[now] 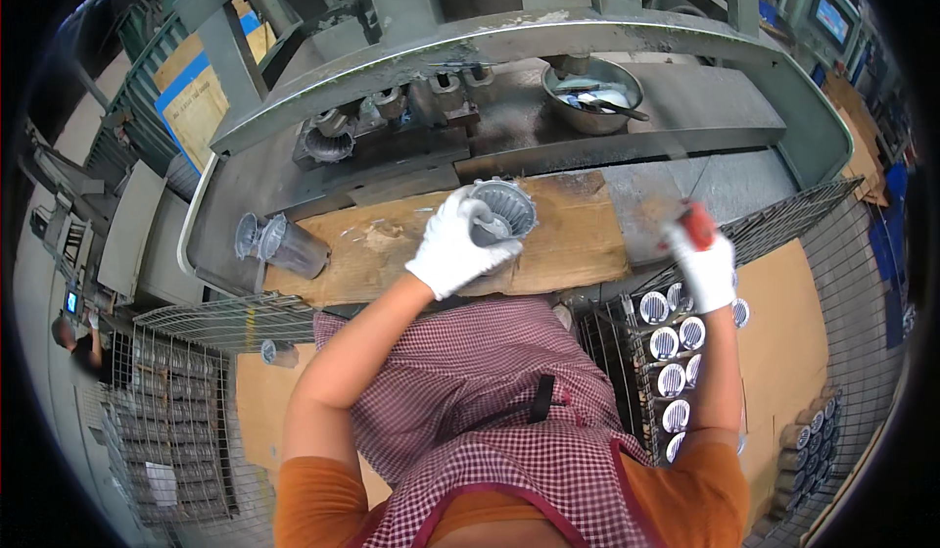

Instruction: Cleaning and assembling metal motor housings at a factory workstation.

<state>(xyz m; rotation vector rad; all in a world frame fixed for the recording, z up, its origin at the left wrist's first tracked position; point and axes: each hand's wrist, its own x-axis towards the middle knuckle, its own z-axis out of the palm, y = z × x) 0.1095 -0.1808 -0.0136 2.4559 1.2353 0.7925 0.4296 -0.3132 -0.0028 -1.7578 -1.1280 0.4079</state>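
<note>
My left hand (pixel 448 252), in a white glove, is closed around a grey metal finned cup (pixel 513 205) above a cardboard sheet (pixel 578 235). The cup is tilted, its ribbed open end facing up. Off to the right, my gloved right hand (pixel 709 279) is wrapped round a red tool (pixel 697 225). Motion blurs that tool, so its exact kind does not show. Two similar grey metal cups, one larger (pixel 297 248) and one smaller (pixel 248 236), lie at the left end of the sheet.
Behind the sheet, metal fixtures (pixel 389 105) stand on a machine bed. A metal bowl (pixel 560 107) holds whitish liquid and a dark-handled tool. Several striped-ended cylinders (pixel 664 342) sit at lower right beside wire mesh (pixel 783 220). Another person (pixel 86 352) is at far left.
</note>
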